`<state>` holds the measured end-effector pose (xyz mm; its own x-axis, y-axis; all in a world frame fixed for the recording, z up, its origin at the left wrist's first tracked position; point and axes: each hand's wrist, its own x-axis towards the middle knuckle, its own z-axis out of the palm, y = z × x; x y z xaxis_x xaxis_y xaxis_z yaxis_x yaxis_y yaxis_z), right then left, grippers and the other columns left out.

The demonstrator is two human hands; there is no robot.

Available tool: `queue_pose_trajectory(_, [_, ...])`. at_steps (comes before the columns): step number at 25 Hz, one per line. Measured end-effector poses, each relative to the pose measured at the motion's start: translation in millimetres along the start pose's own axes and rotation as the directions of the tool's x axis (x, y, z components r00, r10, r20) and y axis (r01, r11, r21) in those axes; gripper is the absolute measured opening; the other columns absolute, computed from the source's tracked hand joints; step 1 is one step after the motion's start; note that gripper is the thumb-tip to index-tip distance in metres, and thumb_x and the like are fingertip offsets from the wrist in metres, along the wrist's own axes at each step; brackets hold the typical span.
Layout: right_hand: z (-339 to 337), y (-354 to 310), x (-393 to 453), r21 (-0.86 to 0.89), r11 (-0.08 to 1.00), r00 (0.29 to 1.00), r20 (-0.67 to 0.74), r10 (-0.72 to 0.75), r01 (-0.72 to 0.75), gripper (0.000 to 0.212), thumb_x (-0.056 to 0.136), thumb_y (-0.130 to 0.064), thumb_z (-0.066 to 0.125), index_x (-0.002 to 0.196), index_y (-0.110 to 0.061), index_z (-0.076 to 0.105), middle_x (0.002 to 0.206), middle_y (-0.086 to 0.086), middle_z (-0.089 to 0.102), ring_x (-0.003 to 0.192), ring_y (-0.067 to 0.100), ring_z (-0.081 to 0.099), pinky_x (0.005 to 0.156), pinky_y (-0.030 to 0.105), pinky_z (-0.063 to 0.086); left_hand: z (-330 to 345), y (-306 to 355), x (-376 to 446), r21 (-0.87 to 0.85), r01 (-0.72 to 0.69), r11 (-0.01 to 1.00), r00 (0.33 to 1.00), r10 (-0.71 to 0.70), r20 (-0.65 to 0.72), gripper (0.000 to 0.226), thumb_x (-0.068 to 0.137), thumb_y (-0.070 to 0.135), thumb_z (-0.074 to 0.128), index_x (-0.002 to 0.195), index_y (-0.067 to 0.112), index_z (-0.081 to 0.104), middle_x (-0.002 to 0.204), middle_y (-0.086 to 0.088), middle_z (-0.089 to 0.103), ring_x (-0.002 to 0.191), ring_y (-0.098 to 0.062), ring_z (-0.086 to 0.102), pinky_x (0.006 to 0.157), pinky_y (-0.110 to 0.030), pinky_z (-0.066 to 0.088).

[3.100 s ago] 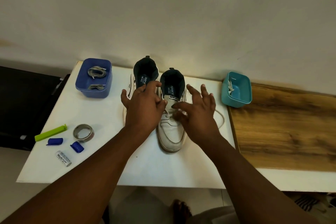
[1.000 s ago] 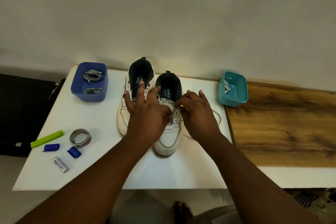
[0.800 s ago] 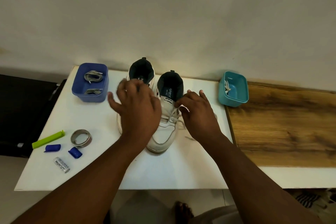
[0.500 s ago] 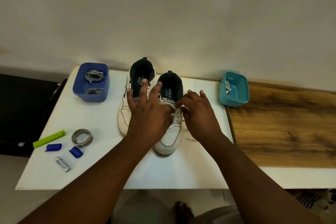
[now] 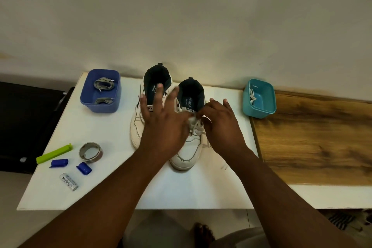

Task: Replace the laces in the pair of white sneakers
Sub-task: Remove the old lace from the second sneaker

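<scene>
The left hand (image 5: 161, 125) had returned, fingers spread, over both white sneakers (image 5: 188, 147); the right hand (image 5: 219, 125) pinched the old lace (image 5: 196, 127) at its fingertips, so unlacing continued.

Bare desk (image 5: 181, 189) lies open beneath both wrists. Left of the left hand (image 5: 163, 127) stand a blue tub (image 5: 100, 104) and tape roll (image 5: 90, 152); a teal tub (image 5: 259, 109) flanks the right hand (image 5: 221, 125).

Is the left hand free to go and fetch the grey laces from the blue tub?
Probably yes. The left hand lies with fingers spread over the sneakers, gripping nothing, and bare table separates it from the open blue tub holding the grey laces.
</scene>
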<state>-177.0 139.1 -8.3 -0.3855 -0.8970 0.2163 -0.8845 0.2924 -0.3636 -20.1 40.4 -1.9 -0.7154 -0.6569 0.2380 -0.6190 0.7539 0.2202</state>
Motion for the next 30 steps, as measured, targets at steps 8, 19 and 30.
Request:
queue_pose_trajectory(8, [-2, -2, -1, 0.009, 1.000, 1.000, 0.013, 0.009, -0.009, 0.034, 0.089, 0.004, 0.067, 0.105, -0.025, 0.072, 0.113, -0.001, 0.068, 0.132, 0.024, 0.056, 0.125, 0.035, 0.011, -11, -16, 7, -0.318, 0.378, 0.869, 0.836, -0.468, -0.287, 0.015, 0.094, 0.029, 0.055, 0.108, 0.026, 0.062, 0.143, -0.002, 0.046, 0.149, -0.033, 0.020, 0.116, -0.067, 0.012])
queue_pose_trajectory(19, [-1, 2, 0, 0.002, 1.000, 1.000, 0.006, 0.004, -0.004, 0.030, 0.089, 0.003, 0.069, 0.100, -0.024, 0.071, 0.110, -0.001, 0.069, 0.130, 0.025, 0.057, 0.125, 0.041, 0.017, -3, -7, 2, -0.090, 0.192, 0.977, 0.963, -0.206, -0.177, 0.020, 0.095, 0.040, 0.053, 0.103, 0.030, 0.068, 0.138, 0.000, 0.050, 0.149, -0.032, 0.022, 0.115, -0.067, 0.011])
queue_pose_trajectory(30, [-3, 0, -1, 0.013, 1.000, 1.000, 0.004, 0.010, -0.010, 0.027, 0.090, 0.000, 0.069, 0.101, -0.024, 0.072, 0.110, -0.001, 0.068, 0.131, 0.025, 0.057, 0.125, 0.039, 0.014, 9, 1, -5, 0.016, 0.070, 0.997, 0.998, -0.070, 0.001, 0.017, 0.091, 0.050, 0.062, 0.095, 0.038, 0.073, 0.158, -0.001, 0.036, 0.154, -0.036, 0.005, 0.116, -0.069, 0.004])
